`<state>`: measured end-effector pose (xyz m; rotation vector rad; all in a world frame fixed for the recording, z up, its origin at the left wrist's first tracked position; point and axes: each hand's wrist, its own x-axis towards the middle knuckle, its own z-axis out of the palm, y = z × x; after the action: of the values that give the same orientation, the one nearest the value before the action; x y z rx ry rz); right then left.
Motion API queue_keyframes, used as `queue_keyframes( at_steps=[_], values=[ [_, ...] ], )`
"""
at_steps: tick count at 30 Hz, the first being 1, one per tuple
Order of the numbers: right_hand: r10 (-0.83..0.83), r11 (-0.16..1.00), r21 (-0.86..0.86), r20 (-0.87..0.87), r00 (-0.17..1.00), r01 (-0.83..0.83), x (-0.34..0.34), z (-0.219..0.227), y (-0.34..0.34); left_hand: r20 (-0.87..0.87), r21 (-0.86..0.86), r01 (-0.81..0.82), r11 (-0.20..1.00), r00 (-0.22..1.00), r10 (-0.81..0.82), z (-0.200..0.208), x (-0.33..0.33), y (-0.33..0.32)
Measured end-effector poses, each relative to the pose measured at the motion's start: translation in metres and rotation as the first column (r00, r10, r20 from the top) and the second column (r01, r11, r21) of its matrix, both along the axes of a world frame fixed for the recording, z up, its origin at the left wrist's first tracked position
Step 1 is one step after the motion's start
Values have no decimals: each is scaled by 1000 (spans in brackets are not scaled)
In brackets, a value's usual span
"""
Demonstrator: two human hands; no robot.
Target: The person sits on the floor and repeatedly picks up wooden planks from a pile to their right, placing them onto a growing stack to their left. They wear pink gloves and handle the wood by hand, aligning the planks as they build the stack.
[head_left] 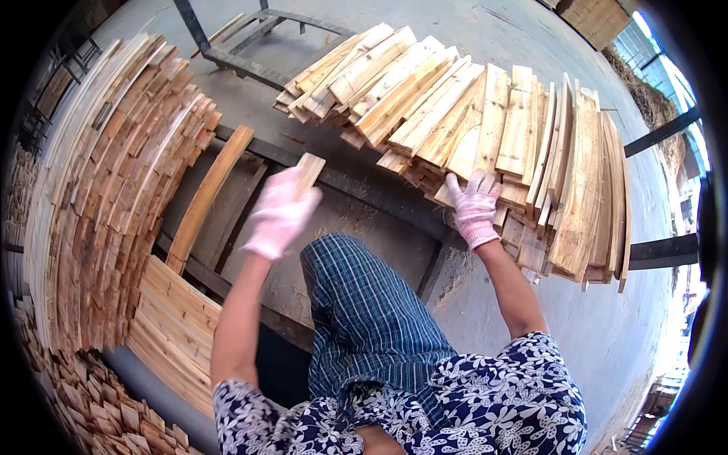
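Observation:
My left hand (280,211), in a pale pink work glove and a little blurred, is closed around a short wooden board (309,171). Only the board's upper end sticks out past the fingers. My right hand (476,208), gloved the same way, rests with fingers spread on the near ends of the boards in a loose pile (485,121). Those boards are pale, rough-sawn and of uneven width, lying side by side in layers. At the left rises a tall, tight stack of boards (121,189), apart from my left hand.
Between stack and pile runs a dark metal frame (356,199), with a single slat (212,193) leaning by the stack. Lower left lie more boards (174,326) and a heap of small wood pieces (106,409). Another metal frame (265,49) stands behind, on concrete floor (485,34).

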<state>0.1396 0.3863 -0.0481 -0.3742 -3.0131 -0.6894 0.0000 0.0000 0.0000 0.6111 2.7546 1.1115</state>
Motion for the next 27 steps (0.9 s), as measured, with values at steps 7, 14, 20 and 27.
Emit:
queue_keyframes(
  at_steps=[7, 14, 20, 27],
  values=[
    [210, 964, -60, -420, 883, -258, -8, -2, -10, -187, -581, 265, 770, 877, -443, -43, -3, 229],
    [299, 910, -23, -659, 691, -415, -42, -2, 2, -210, -555, 109, 825, 941, -266, -90, -37, 272],
    [225, 909, -144, -619, 753, -390, -55, -17, -10, -176, -289, 164, 943, 959, -221, -78, -49, 256],
    [328, 880, -217, -365, 871, -422, -49, 53, -38, 210, 57, 241, 969, 946, -248, -16, -40, 229]
  ],
)
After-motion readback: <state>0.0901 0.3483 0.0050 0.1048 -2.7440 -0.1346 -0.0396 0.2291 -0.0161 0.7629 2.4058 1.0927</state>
